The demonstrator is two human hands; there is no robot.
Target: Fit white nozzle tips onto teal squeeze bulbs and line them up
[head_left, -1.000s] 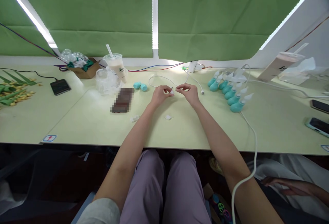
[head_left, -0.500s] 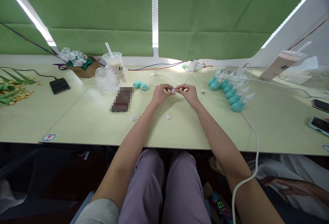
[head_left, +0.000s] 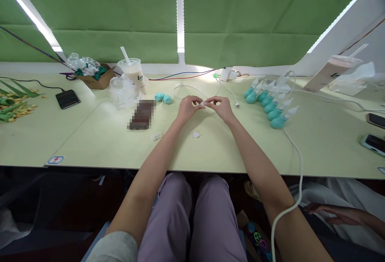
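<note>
Fingertips of my left hand (head_left: 189, 109) and my right hand (head_left: 221, 108) meet above the table, both pinched on a small white piece (head_left: 202, 103). Its exact kind is too small to make out, and the fingers partly cover it. On the table below lies another small white piece (head_left: 196, 135). A clear whitish bit (head_left: 156, 137) rests beside my left forearm. Two teal rounded parts (head_left: 163, 98) sit beyond my left hand. To the right of my right hand stand several teal bulbs with white pointed tips (head_left: 277, 122), lined up in rows.
A drink cup (head_left: 132, 73), a plastic bag (head_left: 123, 91) and a blurred dark rectangle (head_left: 142, 114) are left. A cardboard box (head_left: 93, 80) stands behind. A white cable (head_left: 296, 149) crosses over my right forearm. At right are phones (head_left: 373, 143) and another person's hand (head_left: 333, 214).
The view has shifted very slightly. Both hands keep nearly the same pose, still pinching the small white piece, and nothing else has visibly moved.
</note>
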